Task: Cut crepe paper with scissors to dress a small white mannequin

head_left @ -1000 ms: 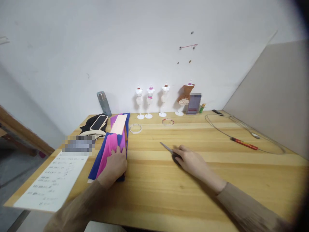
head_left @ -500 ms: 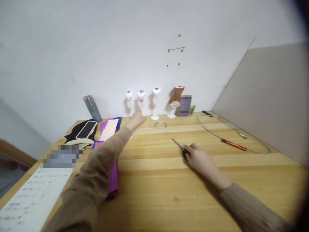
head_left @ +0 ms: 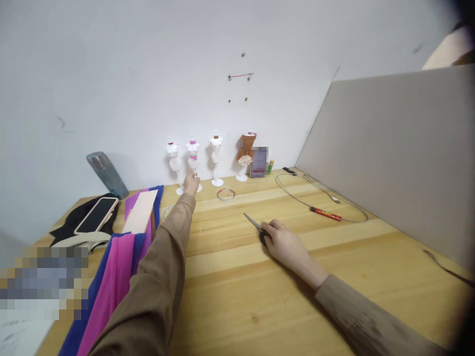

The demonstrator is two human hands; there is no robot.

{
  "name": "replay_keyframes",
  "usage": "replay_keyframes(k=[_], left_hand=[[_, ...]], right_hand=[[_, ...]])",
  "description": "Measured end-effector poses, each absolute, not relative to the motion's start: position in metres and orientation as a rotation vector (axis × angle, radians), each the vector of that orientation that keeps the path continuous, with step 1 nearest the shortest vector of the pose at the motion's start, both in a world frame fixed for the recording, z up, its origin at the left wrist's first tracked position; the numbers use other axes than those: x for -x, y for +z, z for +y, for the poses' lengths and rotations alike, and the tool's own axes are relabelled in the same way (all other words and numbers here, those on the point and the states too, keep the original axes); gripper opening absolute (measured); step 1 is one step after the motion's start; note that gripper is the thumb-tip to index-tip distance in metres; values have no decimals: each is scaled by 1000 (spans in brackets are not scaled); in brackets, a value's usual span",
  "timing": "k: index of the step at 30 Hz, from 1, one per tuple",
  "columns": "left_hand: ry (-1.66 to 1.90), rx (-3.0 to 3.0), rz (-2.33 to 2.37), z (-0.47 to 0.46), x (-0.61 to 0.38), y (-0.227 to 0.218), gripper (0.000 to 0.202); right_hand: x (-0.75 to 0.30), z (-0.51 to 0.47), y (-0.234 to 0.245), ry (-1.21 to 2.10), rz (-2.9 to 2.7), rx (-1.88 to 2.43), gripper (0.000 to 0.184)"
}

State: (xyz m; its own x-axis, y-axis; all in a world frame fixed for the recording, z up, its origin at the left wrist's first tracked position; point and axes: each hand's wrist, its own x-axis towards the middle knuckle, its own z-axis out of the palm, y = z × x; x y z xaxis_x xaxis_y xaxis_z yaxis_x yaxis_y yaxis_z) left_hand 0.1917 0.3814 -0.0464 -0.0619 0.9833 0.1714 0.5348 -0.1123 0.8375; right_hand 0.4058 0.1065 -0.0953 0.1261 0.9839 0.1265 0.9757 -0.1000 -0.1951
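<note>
My left hand [head_left: 191, 184] reaches to the back of the table and is closed around the thin stem of a small white dress form [head_left: 192, 150] with a pink neck band and a pink strip at its waist. The fingertips are partly hidden. My right hand [head_left: 284, 242] rests on the table, wrapped round the dark handles of a pair of scissors [head_left: 253, 221], whose blades point away to the left. Beside the held form stand one white form with a red neck band [head_left: 172, 153] and one with a brown band [head_left: 216, 148].
A brown-dressed form [head_left: 248, 143] stands at the back wall. A bracelet-like ring [head_left: 226, 194] lies before it. Magenta and blue cloth [head_left: 111, 277], a phone [head_left: 97, 215] and a bottle [head_left: 107, 173] are at left. A cable [head_left: 297, 197] and red marker-like stick [head_left: 325, 213] lie right, by a grey partition [head_left: 389, 143].
My left hand has come to the pink-banded dress form's stem and closed on it. The view has turned right, so things shift left. My right hand keeps the scissors on the table.
</note>
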Motion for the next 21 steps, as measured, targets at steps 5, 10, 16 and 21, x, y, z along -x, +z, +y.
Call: replay_keyframes(k=[5,10,16,21], left_hand=[[988,-1702,1580,375,-192,-32,24],[959,-1701,1412,318,-192,-9,6],[687,-1588,1202,191,-173,-6,10],[519,-1357,1131,110,-142,-22,15]], right_hand=[[-406,107,-89,73,-1945,2150,26],[-414,105,-84,158,-1990,2068,26],[-418,102,-98,101,-1932,1959,33],[-424,83,-64,14,-1803,1723,33]])
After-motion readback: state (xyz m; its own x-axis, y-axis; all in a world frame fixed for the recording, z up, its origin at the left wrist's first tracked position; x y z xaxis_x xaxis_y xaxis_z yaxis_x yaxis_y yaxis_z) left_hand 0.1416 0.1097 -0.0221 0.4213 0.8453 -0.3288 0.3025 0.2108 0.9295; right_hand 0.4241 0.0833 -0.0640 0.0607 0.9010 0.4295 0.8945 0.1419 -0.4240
